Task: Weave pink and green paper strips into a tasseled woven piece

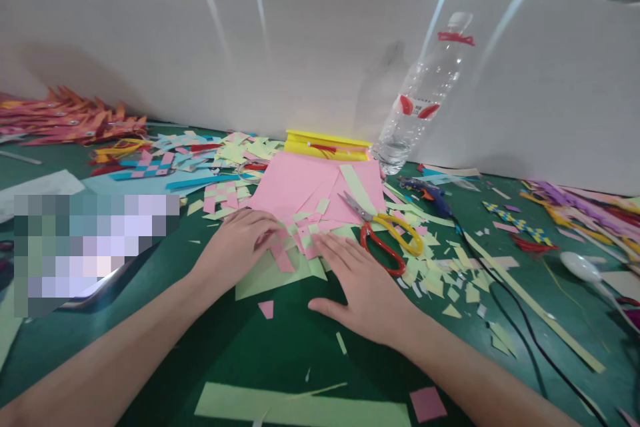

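Between a half-curled left hand (231, 243), grip unclear, and a flat, empty right hand (364, 290), pink-and-green paper weaving (306, 240) looks partly interlaced, ends loose.

A strip of green tabletop (280, 347) at the lower centre of the frame, between the two forearms, is the most open lane, with only a small pink scrap (267, 309) and thin pale slivers lying flat in it and a long pale-green strip (300, 405) across its bottom end. Right of centre, the open scissors (370, 217), a glue gun (430, 197) and its black cord (520, 310), running down to the lower right corner, obstruct a sideways pass. Towards the upper right, the tall plastic bottle (420, 97) stands before the pale wall (200, 47), which closes off the far side.
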Demonstrator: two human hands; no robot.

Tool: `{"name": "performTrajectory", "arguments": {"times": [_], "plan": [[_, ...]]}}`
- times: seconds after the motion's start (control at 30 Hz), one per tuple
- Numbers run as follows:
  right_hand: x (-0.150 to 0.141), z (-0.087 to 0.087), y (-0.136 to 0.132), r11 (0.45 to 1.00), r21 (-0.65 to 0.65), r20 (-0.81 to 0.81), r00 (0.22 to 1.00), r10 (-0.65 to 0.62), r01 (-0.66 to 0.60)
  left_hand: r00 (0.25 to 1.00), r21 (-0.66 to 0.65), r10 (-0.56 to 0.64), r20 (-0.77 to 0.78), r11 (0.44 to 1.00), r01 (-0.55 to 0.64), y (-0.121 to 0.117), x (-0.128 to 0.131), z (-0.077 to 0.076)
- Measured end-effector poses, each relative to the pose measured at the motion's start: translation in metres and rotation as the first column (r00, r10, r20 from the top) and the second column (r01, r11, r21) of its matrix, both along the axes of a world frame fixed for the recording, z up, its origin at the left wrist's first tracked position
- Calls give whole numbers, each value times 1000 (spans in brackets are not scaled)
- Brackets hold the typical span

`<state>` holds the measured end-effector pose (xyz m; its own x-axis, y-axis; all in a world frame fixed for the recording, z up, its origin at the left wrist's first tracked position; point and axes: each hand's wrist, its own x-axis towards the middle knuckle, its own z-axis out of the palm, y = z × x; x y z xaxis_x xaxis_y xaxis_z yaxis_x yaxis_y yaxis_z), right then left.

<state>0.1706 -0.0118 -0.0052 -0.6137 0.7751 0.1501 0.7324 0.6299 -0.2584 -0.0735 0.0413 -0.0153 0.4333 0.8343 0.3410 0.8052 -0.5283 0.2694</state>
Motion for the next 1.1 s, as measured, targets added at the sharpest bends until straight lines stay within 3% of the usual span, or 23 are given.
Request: {"name": "performTrajectory", "arguments": {"times": [0.3, 0.6, 0.8, 1.1], "plan": [[5, 3, -9, 996, -86, 101, 995, -12, 21, 1000, -12, -14, 0, 1000, 14, 1, 0, 1], [8, 4, -10, 1000, -22, 58, 998, -17, 19, 1000, -24, -13, -27, 1000, 13, 2, -1, 0], [9, 6, -8, 991, 116, -51, 996, -67, 73, 1000, -15, -9, -22, 1000, 8, 2, -2, -2], [5, 1, -6, 1000, -19, 55, 999, 2, -1, 1000, 5, -7, 2, 1000, 7, 2, -2, -3]]}}
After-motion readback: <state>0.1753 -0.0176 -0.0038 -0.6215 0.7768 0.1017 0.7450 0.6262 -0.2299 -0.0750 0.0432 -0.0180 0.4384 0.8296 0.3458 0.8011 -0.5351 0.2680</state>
